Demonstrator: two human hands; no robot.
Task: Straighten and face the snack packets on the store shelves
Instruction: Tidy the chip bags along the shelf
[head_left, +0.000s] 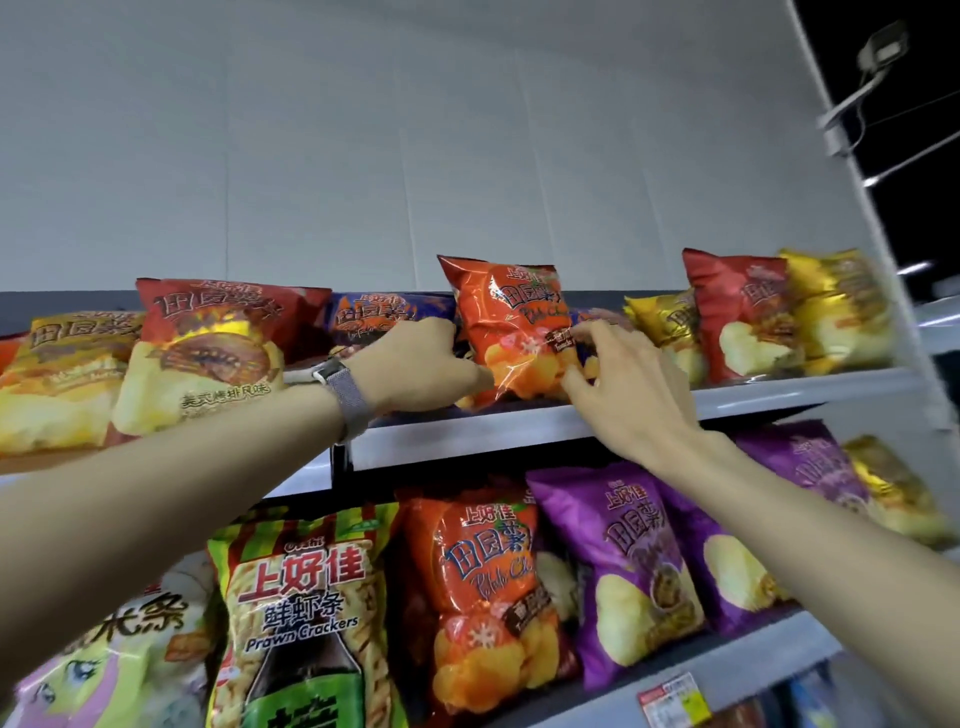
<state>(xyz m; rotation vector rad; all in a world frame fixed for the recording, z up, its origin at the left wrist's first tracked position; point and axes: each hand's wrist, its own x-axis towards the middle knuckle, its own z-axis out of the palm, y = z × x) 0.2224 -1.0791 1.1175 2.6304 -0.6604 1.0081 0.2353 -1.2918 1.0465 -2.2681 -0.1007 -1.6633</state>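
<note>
Both hands flanked glossy orange potato-chip packet (511, 332) on grey metal top shelf (519, 431) — left hand (415, 366) curled at its edge, grip unclear; right hand (623, 384) fingers spread, touching it. Best squared upright — gently.

Two shelves, one above the other; on the upper shelf (571, 426) a row of chip packets stands along the front edge; the middle packet (511, 332) stands upright between the left hand (415, 364) and the right hand (628, 384), each touching one side of it; another packet (379, 317) lies behind the left hand; on the lower shelf (727, 670) stand a prawn cracker bag (301, 613) at left, then a chip packet (488, 587) just beside it, and more packets (623, 566) to the right.
</note>
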